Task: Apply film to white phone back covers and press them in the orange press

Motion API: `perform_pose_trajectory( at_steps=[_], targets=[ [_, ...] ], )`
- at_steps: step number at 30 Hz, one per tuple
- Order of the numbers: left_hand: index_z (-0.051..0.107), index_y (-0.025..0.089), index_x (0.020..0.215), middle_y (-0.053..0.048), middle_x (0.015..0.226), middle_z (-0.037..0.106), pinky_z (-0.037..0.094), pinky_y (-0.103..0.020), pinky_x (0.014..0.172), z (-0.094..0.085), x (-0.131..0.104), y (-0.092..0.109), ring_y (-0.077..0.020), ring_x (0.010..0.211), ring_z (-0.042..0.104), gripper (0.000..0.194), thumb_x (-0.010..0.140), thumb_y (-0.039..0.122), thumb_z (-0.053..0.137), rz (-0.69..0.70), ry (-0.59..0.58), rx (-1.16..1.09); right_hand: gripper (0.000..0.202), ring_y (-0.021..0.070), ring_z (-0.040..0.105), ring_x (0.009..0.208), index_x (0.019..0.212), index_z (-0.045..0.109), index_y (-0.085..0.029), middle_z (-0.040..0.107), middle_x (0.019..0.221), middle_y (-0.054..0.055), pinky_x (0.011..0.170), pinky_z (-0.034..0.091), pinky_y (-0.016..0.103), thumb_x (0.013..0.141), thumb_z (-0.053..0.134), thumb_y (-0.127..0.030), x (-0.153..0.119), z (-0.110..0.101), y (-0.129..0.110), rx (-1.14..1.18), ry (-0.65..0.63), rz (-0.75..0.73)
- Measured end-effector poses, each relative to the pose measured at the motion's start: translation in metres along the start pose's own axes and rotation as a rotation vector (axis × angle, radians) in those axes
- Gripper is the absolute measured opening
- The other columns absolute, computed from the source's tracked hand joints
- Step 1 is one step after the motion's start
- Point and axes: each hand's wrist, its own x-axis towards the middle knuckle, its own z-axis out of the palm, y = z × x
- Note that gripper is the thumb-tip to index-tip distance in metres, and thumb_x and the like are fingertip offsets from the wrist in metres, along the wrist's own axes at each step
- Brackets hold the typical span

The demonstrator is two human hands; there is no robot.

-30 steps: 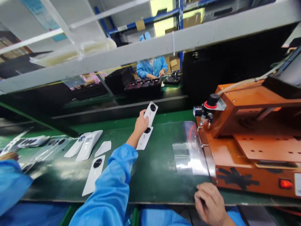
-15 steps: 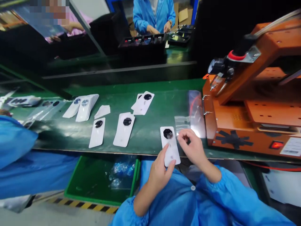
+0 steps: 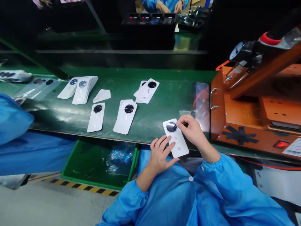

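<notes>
A white phone back cover (image 3: 180,143) with a dark, roundish camera window (image 3: 171,126) lies tilted at the table's front edge. My left hand (image 3: 161,154) rests its spread fingers on the cover's left side. At the upper right of the camera window, my right hand (image 3: 191,129) has thumb and forefinger pinched together. Whatever may be between those fingertips is too small to make out. Further left lie a single white cover (image 3: 96,118), an overlapping pair of covers (image 3: 125,121) and, behind, another overlapping group (image 3: 148,92).
An orange machine (image 3: 237,116) with a gauge stands at the right, beside a clear plastic sheet (image 3: 202,106). Stacked covers (image 3: 81,91) and a white scrap (image 3: 102,95) lie left. A green bin (image 3: 77,166) sits below. A co-worker's blue sleeve (image 3: 14,121) enters at left.
My right hand has moved left onto the camera window's edge. The cover has turned, its lower end swinging right. My left fingers have spread over it. The view has tilted down.
</notes>
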Motion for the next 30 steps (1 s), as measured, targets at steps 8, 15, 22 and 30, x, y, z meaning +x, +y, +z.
perform_pose_trajectory(
  at_steps=[8, 15, 22, 30],
  targets=[
    [0.064, 0.025, 0.130, -0.011, 0.146, 0.060, 0.028, -0.050, 0.116, 0.007, -0.003, -0.002, -0.0317, 0.140, 0.047, 0.058, 0.085, 0.062, 0.068, -0.028, 0.045, -0.051, 0.016, 0.0251, 0.058, 0.101, 0.074, 0.069, -0.023, 0.065, 0.096, 0.006, 0.098, 0.041, 0.045, 0.087, 0.061, -0.029, 0.006, 0.013, 0.003, -0.185, -0.047, 0.008],
    [0.066, 0.028, 0.130, -0.011, 0.146, 0.060, 0.026, -0.050, 0.117, 0.009, -0.005, -0.003, -0.0336, 0.140, 0.048, 0.059, 0.082, 0.063, 0.070, -0.074, -0.023, -0.042, 0.016, 0.0257, 0.058, 0.100, 0.075, 0.068, -0.022, 0.066, 0.098, 0.007, 0.092, 0.044, 0.043, 0.088, 0.060, -0.027, 0.002, 0.015, 0.008, -0.307, 0.017, -0.026],
    [0.065, 0.027, 0.129, -0.011, 0.145, 0.061, 0.028, -0.050, 0.116, 0.006, -0.003, -0.002, -0.0324, 0.139, 0.049, 0.057, 0.083, 0.061, 0.069, -0.048, 0.005, -0.041, 0.015, 0.0254, 0.058, 0.096, 0.075, 0.068, -0.022, 0.066, 0.098, 0.007, 0.089, 0.045, 0.042, 0.087, 0.060, -0.025, 0.002, 0.015, 0.007, -0.337, 0.016, -0.007],
    [0.060, 0.028, 0.132, -0.011, 0.144, 0.061, 0.029, -0.049, 0.118, 0.013, -0.006, -0.005, -0.0314, 0.140, 0.049, 0.060, 0.083, 0.060, 0.071, -0.044, 0.004, 0.002, 0.012, 0.0256, 0.061, 0.093, 0.076, 0.067, -0.021, 0.066, 0.088, 0.007, 0.088, 0.049, 0.042, 0.086, 0.061, -0.025, 0.002, 0.016, 0.012, -0.386, 0.085, -0.135]
  ],
)
